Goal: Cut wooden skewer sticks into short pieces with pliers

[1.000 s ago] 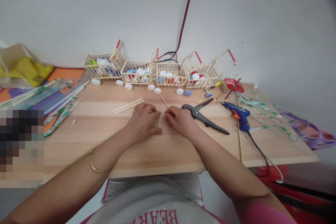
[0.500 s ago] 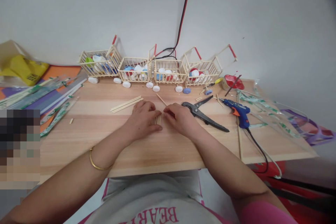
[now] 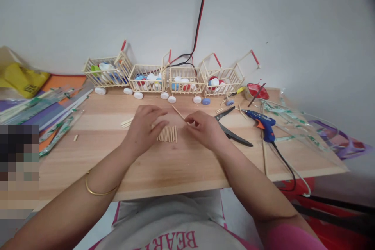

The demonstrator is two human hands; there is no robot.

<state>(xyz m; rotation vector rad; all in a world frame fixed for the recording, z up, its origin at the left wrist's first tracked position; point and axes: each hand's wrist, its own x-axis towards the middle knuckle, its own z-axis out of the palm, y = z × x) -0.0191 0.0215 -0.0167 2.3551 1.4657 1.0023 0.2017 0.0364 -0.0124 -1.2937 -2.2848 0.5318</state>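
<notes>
A row of short wooden sticks (image 3: 168, 134) lies side by side on the table. My left hand (image 3: 146, 125) is just left of and over the row, thumb and fingers apart and holding nothing. To the right of the row, my right hand (image 3: 202, 129) has its fingers curled, thumb and index pinched at the near end of a longer thin wooden stick (image 3: 178, 112), which slants away toward the carts. Longer loose sticks (image 3: 126, 122) lie partly hidden behind my left hand. Black pliers (image 3: 234, 134) lie beside my right hand, partly covered by it.
Along the wall stand several small stick carts (image 3: 149, 79) holding coloured pieces. A blue glue gun (image 3: 265, 125) with its cord lies right, near a red-topped container (image 3: 258, 91). Plastic-wrapped sticks (image 3: 58, 125) and a yellow bag (image 3: 22, 80) are at left.
My left hand has lifted off the short sticks and moved left, its fingers opening and uncovering the row. My right hand has shifted slightly right, showing more of the longer stick.
</notes>
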